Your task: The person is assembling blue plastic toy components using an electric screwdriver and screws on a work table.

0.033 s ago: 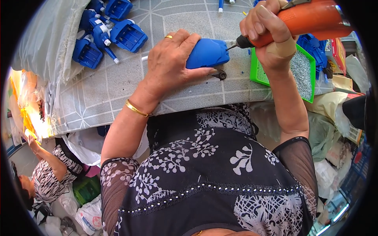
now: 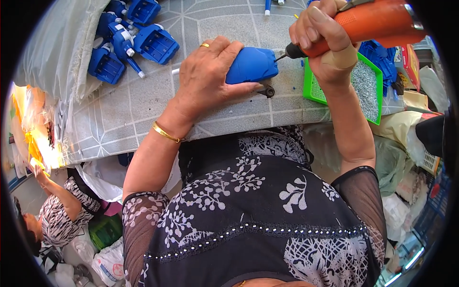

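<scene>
My left hand (image 2: 208, 79) is wrapped round a blue plastic housing (image 2: 253, 64) and holds it against the table. A white-tipped end sticks out on the hand's far left side. In my right hand (image 2: 322, 45) is an orange power screwdriver (image 2: 377, 24), tilted down to the left. Its thin bit (image 2: 282, 57) meets the right end of the housing; whether a screw sits there is too small to tell. By my left thumb lies a small dark ring-ended part (image 2: 268, 91). Under my right wrist stands a bright green tray (image 2: 381, 95) of small silvery screws (image 2: 367, 91).
Several blue housings with white-tipped stems (image 2: 155, 44) lie at the far left beside a translucent plastic sheet (image 2: 52, 52). More blue parts (image 2: 380, 60) are piled behind the tray. A patterned grey cloth (image 2: 143, 107) covers the table. Another person (image 2: 64, 205) is at the lower left.
My right hand and the power screwdriver have shifted very slightly left. The left hand and the blue housing stay in place.
</scene>
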Tool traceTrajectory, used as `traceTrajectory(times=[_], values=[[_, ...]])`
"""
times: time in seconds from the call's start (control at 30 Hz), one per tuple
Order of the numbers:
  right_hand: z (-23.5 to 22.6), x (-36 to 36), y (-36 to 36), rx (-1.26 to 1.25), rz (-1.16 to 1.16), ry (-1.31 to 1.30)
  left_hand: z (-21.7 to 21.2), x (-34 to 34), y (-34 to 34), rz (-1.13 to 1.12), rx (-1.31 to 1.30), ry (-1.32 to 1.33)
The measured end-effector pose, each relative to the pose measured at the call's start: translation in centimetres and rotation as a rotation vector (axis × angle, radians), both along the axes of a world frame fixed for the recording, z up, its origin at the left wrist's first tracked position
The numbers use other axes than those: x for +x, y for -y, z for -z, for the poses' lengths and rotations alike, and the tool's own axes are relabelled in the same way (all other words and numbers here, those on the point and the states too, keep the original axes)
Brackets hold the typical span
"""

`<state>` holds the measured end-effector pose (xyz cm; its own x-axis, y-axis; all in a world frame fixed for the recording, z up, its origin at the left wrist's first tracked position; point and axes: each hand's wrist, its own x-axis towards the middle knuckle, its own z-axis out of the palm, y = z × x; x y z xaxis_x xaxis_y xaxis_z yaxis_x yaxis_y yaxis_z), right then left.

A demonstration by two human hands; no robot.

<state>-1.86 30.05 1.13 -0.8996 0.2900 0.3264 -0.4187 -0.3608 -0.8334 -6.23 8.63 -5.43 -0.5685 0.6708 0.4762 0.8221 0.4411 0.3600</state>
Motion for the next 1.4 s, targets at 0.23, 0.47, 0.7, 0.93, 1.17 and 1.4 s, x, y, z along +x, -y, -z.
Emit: traceTrajectory(times=[0.23, 0.47, 0.7, 0.93, 1.17, 1.4], values=[[2.2, -5.8, 1.5, -0.181, -0.633, -0.83, -0.3, 0.0, -0.2, 0.008, 0.029, -0.046], [1.7, -2.2, -2.4, 0.128, -0.203, -0.183, 0.2, -0.3, 1.0, -0.013, -0.006, -0.069], [0.8, -2.3, -15.8, 0.402, 0.195, -0.05, -8.2, 5.2, 12.9, -0.39, 0.203, -0.348], [0.1, 2.0, -6.8, 1.091, 1.077, -0.358, -0.3, 17.7, 34.0, -1.352, 0.514, 0.001], [3.0, -8.0, 6.7, 1.229, 0.02, -0.147, 7.5, 17.9, 36.4, -1.404, -0.352, 0.115], [4.0, -12.6, 12.3, 1.432, -0.308, 0.273, 2.2, 15.3, 31.2, -1.177, 0.037, 0.004]])
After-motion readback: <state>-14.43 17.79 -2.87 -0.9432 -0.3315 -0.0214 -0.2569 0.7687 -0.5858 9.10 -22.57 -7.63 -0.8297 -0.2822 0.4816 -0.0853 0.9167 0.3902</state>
